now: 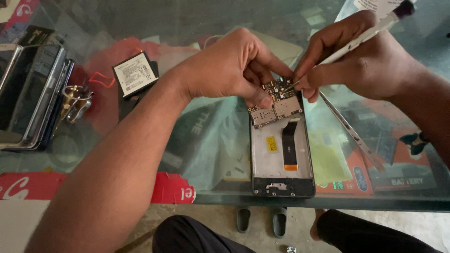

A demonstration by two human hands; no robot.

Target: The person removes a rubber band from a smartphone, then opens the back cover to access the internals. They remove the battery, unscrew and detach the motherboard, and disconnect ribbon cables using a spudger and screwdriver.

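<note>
I'm pinching the circuit board [277,100] with left hand [229,65] fingers, steadying it at centre frame while right hand [361,61] fingers are gripping a white tool [361,40] on it.

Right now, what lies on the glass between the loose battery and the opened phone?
In the head view, the left hand and its forearm cross the stretch between battery and opened phone; under them only bare glass table shows.

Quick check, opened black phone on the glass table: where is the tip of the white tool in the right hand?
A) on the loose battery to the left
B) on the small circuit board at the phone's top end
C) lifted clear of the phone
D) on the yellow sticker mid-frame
B: the white tool in the right hand meets the small circuit board at the top of the opened black phone, which the left hand steadies.
</note>
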